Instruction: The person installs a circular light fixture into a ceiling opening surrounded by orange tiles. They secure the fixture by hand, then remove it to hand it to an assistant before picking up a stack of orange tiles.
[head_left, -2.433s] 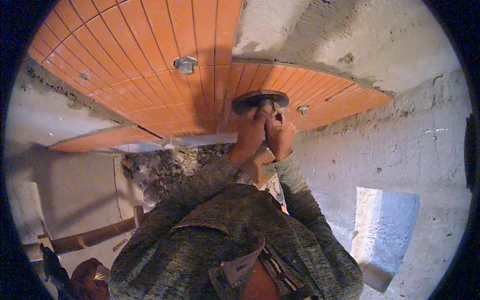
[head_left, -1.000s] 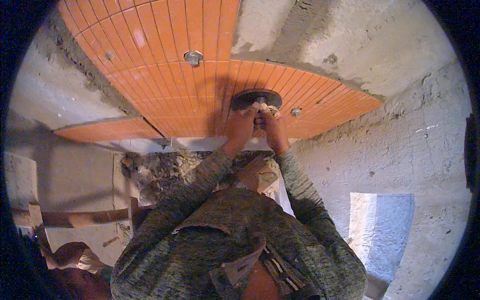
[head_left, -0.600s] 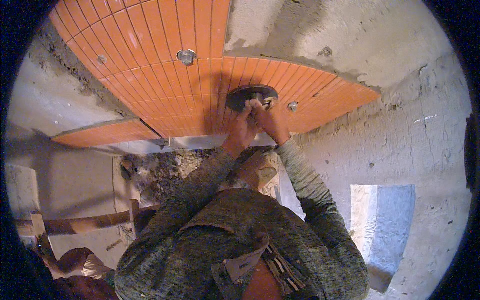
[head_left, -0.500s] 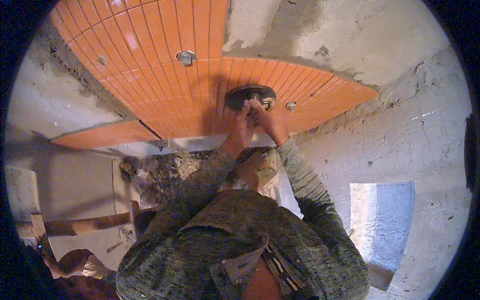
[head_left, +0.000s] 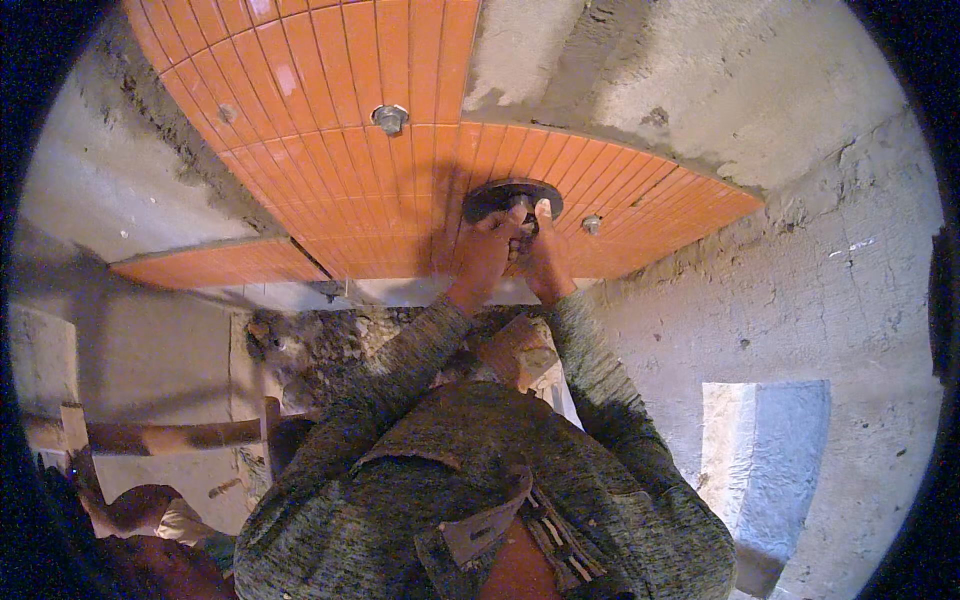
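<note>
A dark round disc (head_left: 487, 203), with some small part at its middle, is up against the orange ribbed wall tiles (head_left: 330, 185). I cannot make out exactly what kind of thing it is. My left hand (head_left: 482, 254) is closed at the disc's middle from the left. From the right, my right hand (head_left: 545, 262) closes on it too, its thumb pointing up toward the disc's face. My fingers hide most of the centre. Just right of the disc, a metal pipe fitting (head_left: 592, 224) sticks out of the tiles.
Another metal fitting (head_left: 390, 120) protrudes from the tiles, up and to the left. Bare cement wall (head_left: 770, 290) runs along the right, with a light-and-blue patch (head_left: 765, 450). Rubble (head_left: 335, 345) lies below the tiles. At lower left are a wooden rail (head_left: 170, 437) and another person (head_left: 140, 508).
The whole view has shifted slightly, with the wall now a little farther right and lower. My fingers have moved on the disc, and my right thumb is now raised against it.
</note>
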